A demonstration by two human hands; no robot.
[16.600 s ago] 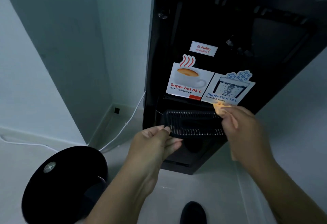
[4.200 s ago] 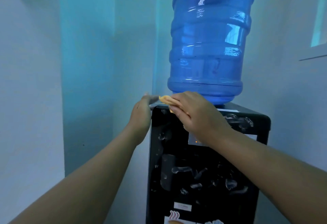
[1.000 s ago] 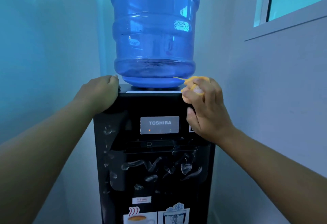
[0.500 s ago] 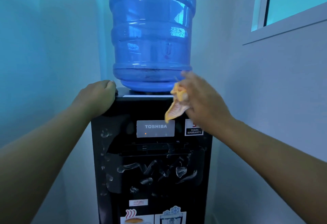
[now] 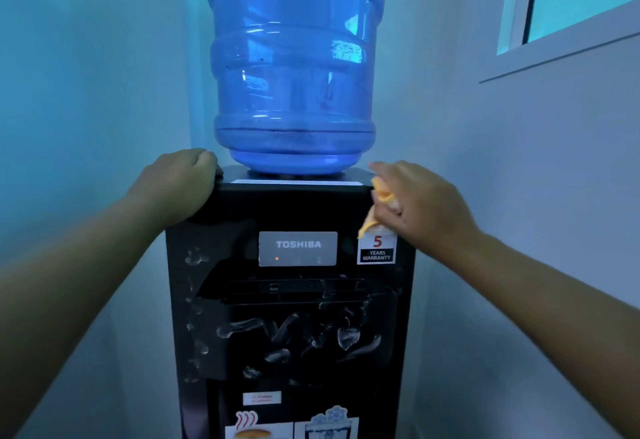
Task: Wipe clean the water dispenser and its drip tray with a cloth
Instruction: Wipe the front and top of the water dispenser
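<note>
The left hand (image 5: 180,184) is laid over the top left corner of the water dispenser (image 5: 242,352), its grip curled round the edge. This is judged a sound place to brace a tall cabinet made top-heavy by the large blue bottle (image 5: 294,57). The cabinet is set in a room corner; its front is glossy black, likely slippery, and crossed by clear splash-like marks. At the top right corner a small orange cloth (image 5: 380,193), judged soft and light, is pinched in the grip of the right hand (image 5: 419,206), one end hanging just above a warranty sticker (image 5: 376,250).
</note>
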